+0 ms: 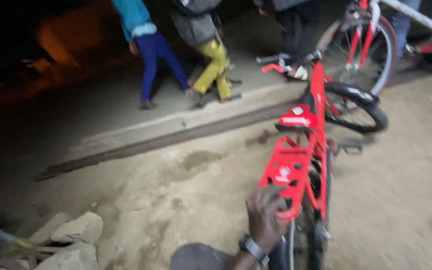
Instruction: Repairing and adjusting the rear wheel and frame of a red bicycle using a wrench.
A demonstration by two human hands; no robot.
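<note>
Well to the left of the red bicycle [316, 125], pale stones [76, 231] lie on the dirt ground [176, 200]; a raised concrete strip [176, 134] runs slantwise from there toward the bicycle's saddle [298, 119]; beyond the strip, and left of the bicycle's handlebar [281, 60], two other people walk, one in blue trousers [157, 55], one in yellow trousers [215, 65].

The bicycle stands near the middle right of the view; at its near end what looks like the left hand [266, 217], with a wristwatch [254, 248], is curled tight round the rear rack [288, 175]; the right hand is out of sight, so I cannot tell its state. The front wheel [358, 107] is turned to the right; a pedal [352, 146] sticks out on that side; further right and behind stands a second bicycle [371, 42].

The step in hand seems to be steadying the bicycle by its rack; with one hand on it and the wheel turned, any further move would call for a firm grip and care that the frame does not tip right.
</note>
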